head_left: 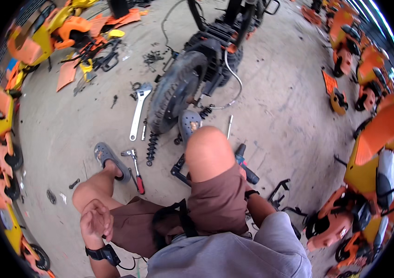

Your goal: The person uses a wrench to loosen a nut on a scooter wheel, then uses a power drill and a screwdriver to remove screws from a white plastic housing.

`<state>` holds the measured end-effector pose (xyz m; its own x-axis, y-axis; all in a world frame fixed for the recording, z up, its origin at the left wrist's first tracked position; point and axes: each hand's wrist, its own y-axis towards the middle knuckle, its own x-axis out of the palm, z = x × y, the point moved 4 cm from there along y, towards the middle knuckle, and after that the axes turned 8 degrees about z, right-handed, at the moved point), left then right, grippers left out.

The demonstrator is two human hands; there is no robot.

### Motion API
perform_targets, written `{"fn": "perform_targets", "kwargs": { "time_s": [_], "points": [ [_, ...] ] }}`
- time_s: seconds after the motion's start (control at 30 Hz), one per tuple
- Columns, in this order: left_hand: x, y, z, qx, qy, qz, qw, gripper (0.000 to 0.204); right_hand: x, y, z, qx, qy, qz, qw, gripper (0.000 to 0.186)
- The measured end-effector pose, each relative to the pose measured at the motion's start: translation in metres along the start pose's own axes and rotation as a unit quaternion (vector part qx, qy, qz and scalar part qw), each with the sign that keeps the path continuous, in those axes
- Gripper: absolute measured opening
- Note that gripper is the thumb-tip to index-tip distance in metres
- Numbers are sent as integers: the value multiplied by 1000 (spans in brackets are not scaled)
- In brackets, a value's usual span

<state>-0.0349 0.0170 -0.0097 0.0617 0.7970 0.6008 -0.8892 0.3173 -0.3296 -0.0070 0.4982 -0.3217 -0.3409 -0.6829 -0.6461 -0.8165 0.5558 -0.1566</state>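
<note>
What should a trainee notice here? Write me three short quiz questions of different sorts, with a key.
1. True or false: the left hand holds a tool.
2. What lies on the floor just left of the tyre? A) adjustable wrench B) saw C) bucket
3. Fill in: the small tool beside the grey sandal has a ___ handle.
Key: 1 false, it rests empty on the knee; 2 A; 3 red.

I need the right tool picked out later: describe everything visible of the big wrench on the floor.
The adjustable wrench is silvery metal, long and slim, with an open jaw head at its far end and a hanging hole at the near end. It lies flat on the concrete floor, just left of the wheel, apparently untouched; the left hand rests far from it.
</note>
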Motion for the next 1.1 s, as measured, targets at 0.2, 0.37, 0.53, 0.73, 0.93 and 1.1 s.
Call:
{"fn": "perform_targets", "kwargs": {
  "time_s": [0.2,0.37,0.53,0.73,0.93,1.1],
  "points": [
    [-13,14,11,-14,-111,-36,993,33,-22,-56,12,0,-71,30,997,21],
    [-11,22,3,-24,-117,-60,991,33,-22,-66,30,30,-74,-7,997,19],
    [-2,22,2,-14,-130,-31,991,31,0,-72,63,6,-120,-48,992,21],
    [-5,24,1,2,-87,-39,995,30,7,-60,68,12,-162,-119,980,23],
    [-6,15,-2,29,-81,-23,996,31,-5,-37,-18,-69,-156,-158,973,24],
    [7,28,6,-17,-105,-66,992,30,29,5,18,-177,-388,-157,891,71]
  ]
}}
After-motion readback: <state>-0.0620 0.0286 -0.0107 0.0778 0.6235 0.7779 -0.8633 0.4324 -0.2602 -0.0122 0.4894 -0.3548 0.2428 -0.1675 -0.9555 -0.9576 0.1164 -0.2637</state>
